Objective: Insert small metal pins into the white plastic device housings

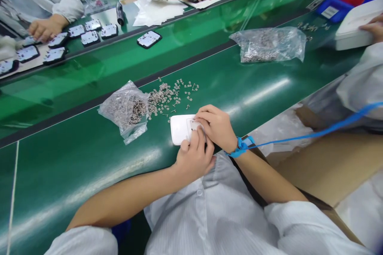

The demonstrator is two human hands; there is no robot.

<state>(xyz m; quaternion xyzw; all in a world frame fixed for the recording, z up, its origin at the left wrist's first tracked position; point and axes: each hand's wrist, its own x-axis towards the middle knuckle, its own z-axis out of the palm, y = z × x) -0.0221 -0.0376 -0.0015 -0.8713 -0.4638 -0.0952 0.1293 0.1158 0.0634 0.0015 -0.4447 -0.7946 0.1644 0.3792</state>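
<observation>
On green belt [89,155], both hands [206,139] clamp white housing [181,128], long axis lying left-right.

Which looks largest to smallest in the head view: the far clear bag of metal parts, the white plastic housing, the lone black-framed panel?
1. Far clear bag of metal parts
2. White plastic housing, partly hidden by hands
3. Lone black-framed panel, though farther away, so unsure

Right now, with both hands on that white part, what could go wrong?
1. The loose pins lie scattered beside the white part; a nudge from the left hand could sweep some away.
2. The open bag may spill more.
3. The blue strap on the right hand hangs slack and might snag.
</observation>
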